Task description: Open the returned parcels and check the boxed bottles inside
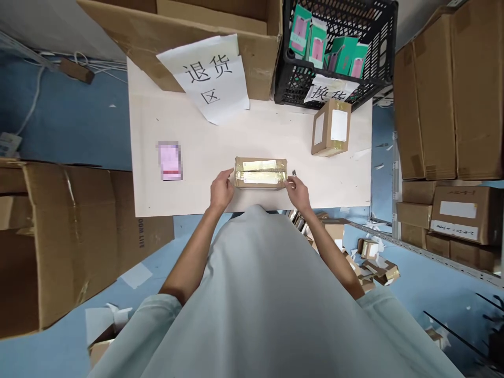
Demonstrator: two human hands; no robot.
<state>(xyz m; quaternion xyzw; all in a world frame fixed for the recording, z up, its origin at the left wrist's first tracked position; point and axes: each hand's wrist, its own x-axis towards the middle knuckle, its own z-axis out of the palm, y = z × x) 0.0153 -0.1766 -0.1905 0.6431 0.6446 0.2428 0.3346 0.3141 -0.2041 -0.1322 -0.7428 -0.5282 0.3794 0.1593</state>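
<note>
A small taped cardboard box (pixel 260 179) lies near the table's front edge, between my two hands. A lengthwise gap runs between its pale label strips. My left hand (pixel 222 191) grips the left end of this box with its fingertips. At the right end is my right hand (pixel 298 193), its fingers closed around a small dark tool (pixel 294 172) whose tip sticks up past them; its fingertips are against the box or very close to it. Off to the left on the white table (pixel 205 197) lies a pink item (pixel 170 161), its surface blurred.
An upright carton (pixel 339 125) stands at the table's right. Behind are a large open box (pixel 258 63) with a paper sign and a black crate (pixel 295 79) holding green-and-pink packages. Large cartons (pixel 74 231) flank the left; stacked boxes (pixel 459 210) fill the right. Opened boxes litter the floor.
</note>
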